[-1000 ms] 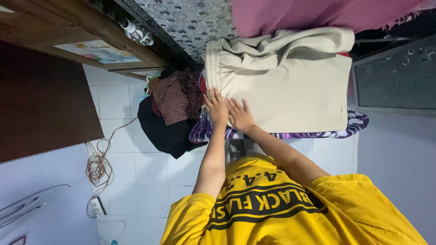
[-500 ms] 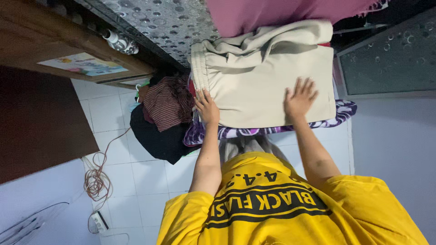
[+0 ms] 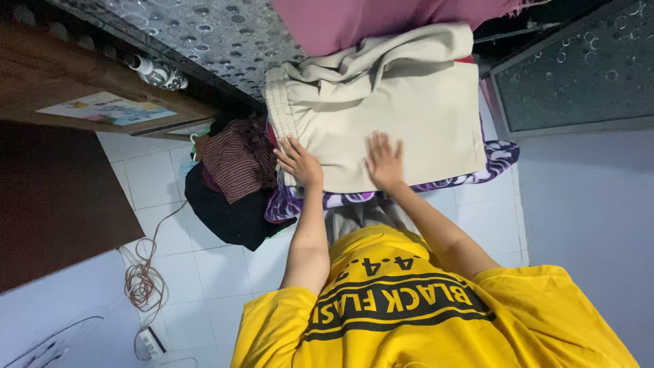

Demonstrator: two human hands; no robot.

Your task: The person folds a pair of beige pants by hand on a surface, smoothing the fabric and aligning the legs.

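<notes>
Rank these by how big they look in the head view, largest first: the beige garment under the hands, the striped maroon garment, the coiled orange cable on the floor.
1. beige garment, by far the largest; both hands lie flat on it.
2. striped maroon garment, clearly smaller.
3. coiled orange cable, smallest, though its loose coil makes the outline unsure.

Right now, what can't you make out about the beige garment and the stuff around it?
All in the head view:
- Beige garment: the left hand and right hand lie on it and cover part of its near edge.
- Purple patterned cloth: mostly hidden under the garment.
- Pink fabric: cut off by the top edge.
- Dark clothes pile: the pieces overlap, so they can't be counted.
</notes>
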